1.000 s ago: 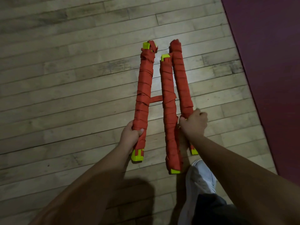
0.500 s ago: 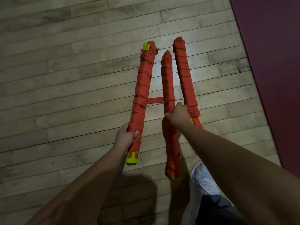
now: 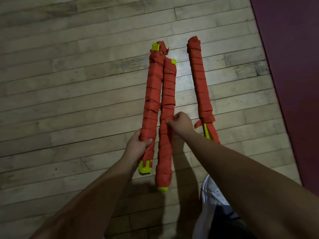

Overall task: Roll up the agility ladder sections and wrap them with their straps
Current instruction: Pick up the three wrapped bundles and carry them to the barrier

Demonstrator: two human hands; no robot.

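Note:
Three agility ladder bundles, yellow rungs wound in red strap, point away from me over the wooden floor. My left hand (image 3: 138, 145) grips the left bundle (image 3: 152, 100) near its lower end. Pressed against it is the middle bundle (image 3: 167, 107), which my right hand (image 3: 179, 124) pinches at about mid-length. The right bundle (image 3: 200, 83) lies apart on the floor, untouched, with loose red strap ends and a yellow rung showing at its near end.
A dark red mat (image 3: 293, 66) covers the floor along the right edge. My white shoe (image 3: 212, 192) stands just below the bundles at the right. Bare wooden floor (image 3: 69, 83) stretches to the left and ahead.
My right hand let go of the right bundle, which now lies apart on the floor. It brought the middle bundle leftward against the left one; the short strap between them is no longer visible.

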